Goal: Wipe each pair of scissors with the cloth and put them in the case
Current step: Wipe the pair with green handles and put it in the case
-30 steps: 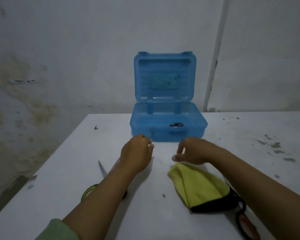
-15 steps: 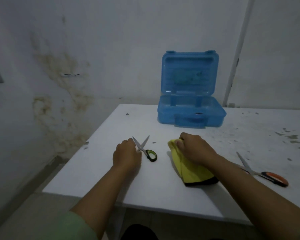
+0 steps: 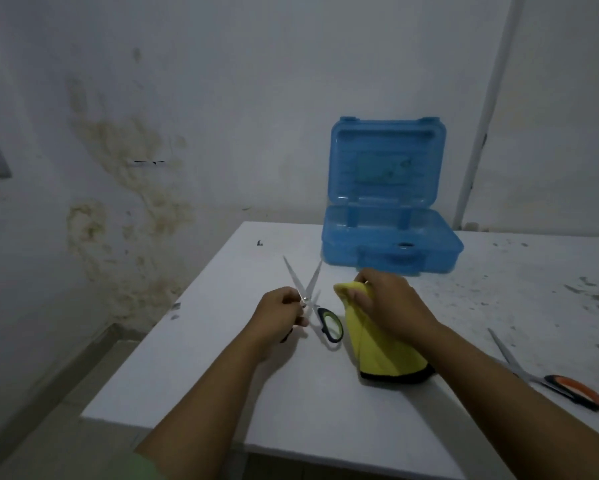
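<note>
**Green scissors lifted, cloth gathered: first wipe about to start**

Nearest, in the lower right of the frame, the orange-handled scissors lie flat on the white table, blades together, well apart from both hands and not yet touched.

At mid-frame the change shows. Half a second ago the left hand rested beside the green-handled scissors as they lay on the table; now its fingers are pinched on them near the pivot, and the blades, spread in a V, point up toward the centre of the frame. One handle loop hangs free just right of the hand; the other is hidden behind it. Just right of that, the right hand, which was pressing flat on the yellow cloth, now has its fingers closed on the cloth's upper edge, bunching it, while the black-trimmed lower end rests on the table.

My reading is that picking up is done and wiping comes next, cloth to blades. The open blades call for care.

Farthest, at centre right, the blue case stands with its lid upright; something small and dark shows at its front, too unclear to name.
</note>
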